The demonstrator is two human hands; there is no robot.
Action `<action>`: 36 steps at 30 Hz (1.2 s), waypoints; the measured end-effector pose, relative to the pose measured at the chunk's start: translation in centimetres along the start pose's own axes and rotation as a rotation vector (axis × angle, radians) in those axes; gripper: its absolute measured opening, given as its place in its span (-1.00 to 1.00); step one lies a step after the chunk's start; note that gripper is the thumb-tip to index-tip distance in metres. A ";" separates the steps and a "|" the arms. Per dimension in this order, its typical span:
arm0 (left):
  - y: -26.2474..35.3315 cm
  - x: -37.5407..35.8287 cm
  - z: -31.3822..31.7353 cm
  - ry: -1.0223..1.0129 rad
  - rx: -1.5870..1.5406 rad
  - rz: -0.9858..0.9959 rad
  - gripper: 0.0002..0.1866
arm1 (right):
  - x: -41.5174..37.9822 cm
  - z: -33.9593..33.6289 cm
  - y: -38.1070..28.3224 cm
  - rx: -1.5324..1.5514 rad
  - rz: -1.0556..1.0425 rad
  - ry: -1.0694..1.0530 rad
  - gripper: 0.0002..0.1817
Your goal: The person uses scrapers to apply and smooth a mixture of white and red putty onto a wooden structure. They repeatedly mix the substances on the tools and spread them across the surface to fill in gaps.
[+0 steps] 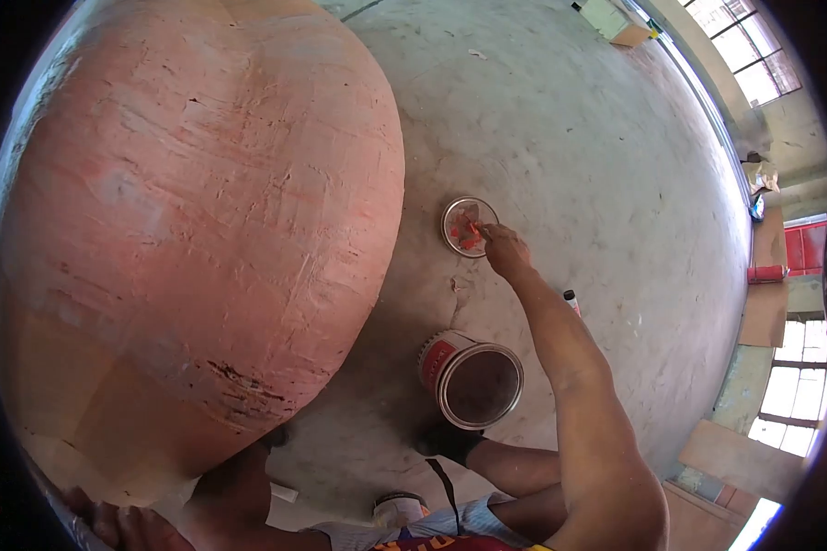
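Two hands are at work, far apart from each other. The right hand (505,250) reaches down at full stretch to a shallow round dish (469,227) on the concrete floor (597,147), its fingers bunched narrowly at the dish's near rim and seemingly dipping into or picking at the reddish paste inside; whether they pinch a small tool or only the paste is too small to tell. The dish probably sits at that spot so it can be reached without stepping away.

The left hand (119,525) shows only at the bottom edge, under the big rounded form (193,230). Its fingers curl loosely against the form's lower side, as if steadying it, though how firmly it grips I cannot tell.

That form, coated in a pinkish-red skim with trowel-like streaks and a darker cracked patch low down, rises just left of the dish and fills much of the view. Its lower part shows paler, uncoated panels.

Nearer the person than the dish, an open tin can (471,378) with a red label lies tilted, mouth facing up toward the camera, dark inside. A small bottle with a dark cap (572,299) lies right of the dish, beside the forearm. Far right of the dish, boards lean along a windowed wall (781,386).
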State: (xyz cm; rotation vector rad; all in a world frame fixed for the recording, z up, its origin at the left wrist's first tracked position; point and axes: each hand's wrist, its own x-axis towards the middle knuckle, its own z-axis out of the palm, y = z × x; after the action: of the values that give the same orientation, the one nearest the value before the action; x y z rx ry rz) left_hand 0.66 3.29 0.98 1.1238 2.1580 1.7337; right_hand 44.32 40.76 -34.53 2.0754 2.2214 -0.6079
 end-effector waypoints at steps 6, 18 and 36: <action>0.5 0.8 -0.1 -0.141 -0.203 -0.068 -0.67 | 1.1 0.5 -0.7 -0.077 0.009 -0.037 -0.58; 0.3 0.7 0.3 -0.164 -0.260 -0.089 -0.64 | 1.9 0.4 -1.5 -0.167 -0.045 -0.071 -0.59; -2.8 -0.1 -0.5 -0.088 -0.535 -0.167 -0.54 | 2.4 -0.9 1.4 -0.024 -0.102 -0.296 -0.56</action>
State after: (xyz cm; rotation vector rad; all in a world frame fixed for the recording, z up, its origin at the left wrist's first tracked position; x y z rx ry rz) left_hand -0.81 2.70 -1.39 0.8316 1.5403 1.9663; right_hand 45.68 43.32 -34.71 1.7356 2.1602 -0.8303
